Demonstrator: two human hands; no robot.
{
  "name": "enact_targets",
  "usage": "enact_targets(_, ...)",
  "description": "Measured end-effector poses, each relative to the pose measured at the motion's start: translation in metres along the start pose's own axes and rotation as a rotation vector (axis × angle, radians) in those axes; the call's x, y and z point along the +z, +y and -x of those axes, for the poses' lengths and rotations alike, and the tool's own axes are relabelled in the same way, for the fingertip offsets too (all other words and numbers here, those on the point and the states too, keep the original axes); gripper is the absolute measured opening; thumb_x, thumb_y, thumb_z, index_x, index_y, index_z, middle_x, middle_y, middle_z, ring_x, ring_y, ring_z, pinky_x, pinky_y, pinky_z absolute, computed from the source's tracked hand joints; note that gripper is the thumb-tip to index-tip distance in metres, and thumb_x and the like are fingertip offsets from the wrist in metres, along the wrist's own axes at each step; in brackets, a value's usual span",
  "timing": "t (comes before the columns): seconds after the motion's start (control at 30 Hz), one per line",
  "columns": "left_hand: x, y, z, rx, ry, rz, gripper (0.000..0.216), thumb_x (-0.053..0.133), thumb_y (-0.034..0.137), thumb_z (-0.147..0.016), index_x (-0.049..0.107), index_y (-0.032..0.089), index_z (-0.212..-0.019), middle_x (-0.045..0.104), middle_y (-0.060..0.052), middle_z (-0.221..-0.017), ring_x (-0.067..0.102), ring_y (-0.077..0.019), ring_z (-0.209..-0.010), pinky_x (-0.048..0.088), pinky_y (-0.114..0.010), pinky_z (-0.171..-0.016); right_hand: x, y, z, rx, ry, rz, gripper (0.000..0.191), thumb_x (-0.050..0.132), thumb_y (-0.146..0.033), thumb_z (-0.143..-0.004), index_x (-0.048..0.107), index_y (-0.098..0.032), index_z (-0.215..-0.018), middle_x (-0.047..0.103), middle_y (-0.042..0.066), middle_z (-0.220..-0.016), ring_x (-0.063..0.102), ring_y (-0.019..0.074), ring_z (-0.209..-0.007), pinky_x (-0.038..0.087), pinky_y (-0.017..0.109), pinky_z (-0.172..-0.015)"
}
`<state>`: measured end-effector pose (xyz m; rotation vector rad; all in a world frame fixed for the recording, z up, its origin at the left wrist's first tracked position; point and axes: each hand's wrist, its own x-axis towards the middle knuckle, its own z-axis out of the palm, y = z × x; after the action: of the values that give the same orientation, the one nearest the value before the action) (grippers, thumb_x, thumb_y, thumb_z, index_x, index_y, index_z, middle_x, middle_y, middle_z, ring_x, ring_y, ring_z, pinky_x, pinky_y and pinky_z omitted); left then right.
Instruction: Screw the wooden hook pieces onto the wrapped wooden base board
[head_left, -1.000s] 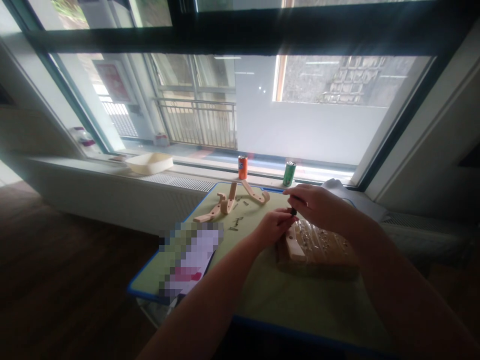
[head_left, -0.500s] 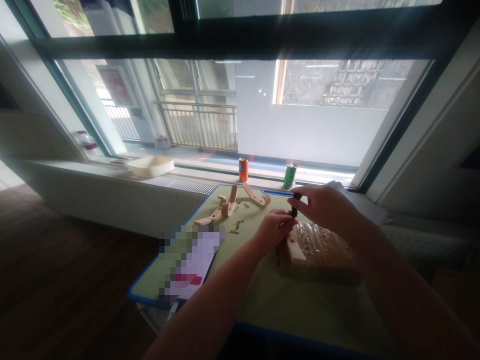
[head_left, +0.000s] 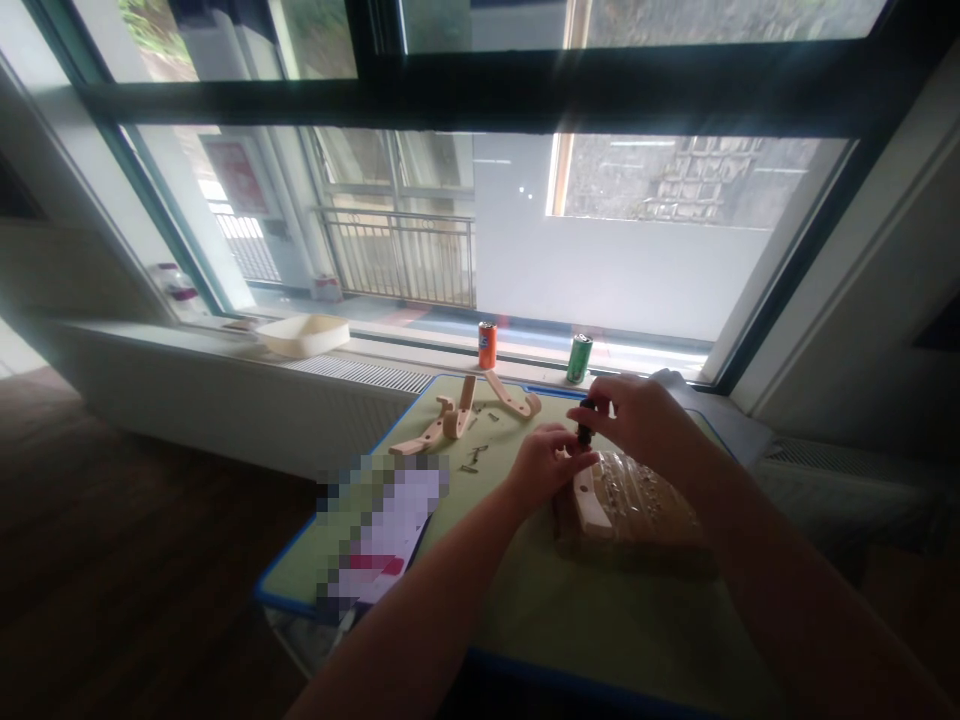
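My right hand [head_left: 645,420] is closed round a small black tool [head_left: 584,421], held upright above the near end of a wooden piece [head_left: 591,505]. My left hand [head_left: 547,465] is pinched just below the tool's tip, its fingers pressed together on something too small to make out. The wooden piece lies on a plastic-wrapped bundle of wooden parts [head_left: 645,505] on the green table [head_left: 570,600]. Curved wooden hooks [head_left: 457,410] and several small screws [head_left: 474,458] lie further back on the table.
An orange can [head_left: 487,345] and a green can [head_left: 578,358] stand on the windowsill behind the table. A white tray [head_left: 301,334] sits on the sill to the left. A blurred-out sheet [head_left: 379,530] lies at the table's left corner. Dark floor lies to the left.
My right hand has turned the black tool from lying across to upright and drawn slightly nearer the left hand. The view has tilted down a little.
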<state>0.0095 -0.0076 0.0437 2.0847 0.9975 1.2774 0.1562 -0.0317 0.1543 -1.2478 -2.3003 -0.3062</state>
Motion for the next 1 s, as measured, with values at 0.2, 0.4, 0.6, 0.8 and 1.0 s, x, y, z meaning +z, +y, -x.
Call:
enact_targets(0.2,0.004,-0.004,-0.001,0.077,-0.046,0.004,0.029,0.051,0.038,-0.083,0.067,0.016,-0.072,0.059,-0.004,-0.078,0.052,-0.0146,-0.079,0.041,-0.027,-0.074,-0.001,-0.009,0.003,0.063,0.039,0.149,0.028,0.05,-0.044,-0.082,0.06,-0.018,-0.079,0.063,0.005,-0.077,0.054,0.0167,-0.066,0.033,0.027,-0.055)
enact_targets(0.4,0.008,0.0,-0.001,0.075,-0.074,0.101,0.033,0.047,0.036,-0.085,0.066,0.014,-0.07,0.06,-0.006,-0.084,0.055,-0.013,-0.075,0.043,-0.025,-0.068,-0.015,-0.003,0.006,-0.088,-0.095,-0.046,0.024,0.041,-0.026,-0.089,0.064,-0.021,-0.094,0.066,0.004,-0.086,0.058,0.0148,-0.073,0.038,0.025,-0.064)
enact_targets(0.6,0.006,0.006,0.001,0.074,-0.095,0.088,0.032,0.044,0.036,-0.087,0.067,0.015,-0.077,0.061,-0.005,-0.088,0.056,-0.0127,-0.076,0.042,-0.023,-0.067,-0.016,0.004,0.002,-0.048,-0.127,0.072,0.026,0.046,-0.034,-0.087,0.067,-0.019,-0.081,0.067,0.004,-0.075,0.057,0.015,-0.065,0.035,0.026,-0.061)
enact_targets(0.8,0.004,-0.002,0.005,-0.012,0.026,-0.021,0.026,0.052,0.036,-0.08,0.068,0.015,-0.076,0.058,-0.002,-0.068,0.049,-0.0108,-0.061,0.038,-0.023,-0.058,-0.013,0.002,0.001,0.081,-0.075,0.168,0.039,0.041,-0.038,-0.089,0.06,-0.017,-0.062,0.061,0.004,-0.059,0.051,0.0138,-0.052,0.032,0.027,-0.056)
enact_targets(1.0,0.003,-0.025,0.0,-0.166,0.301,0.016,0.017,0.049,0.02,-0.075,0.065,0.014,-0.077,0.061,-0.002,-0.074,0.055,-0.0133,-0.07,0.044,-0.026,-0.068,-0.05,0.023,0.02,0.291,0.071,-0.094,0.034,0.034,-0.04,-0.09,0.058,-0.018,-0.08,0.062,0.003,-0.067,0.055,0.014,-0.056,0.035,0.025,-0.053)
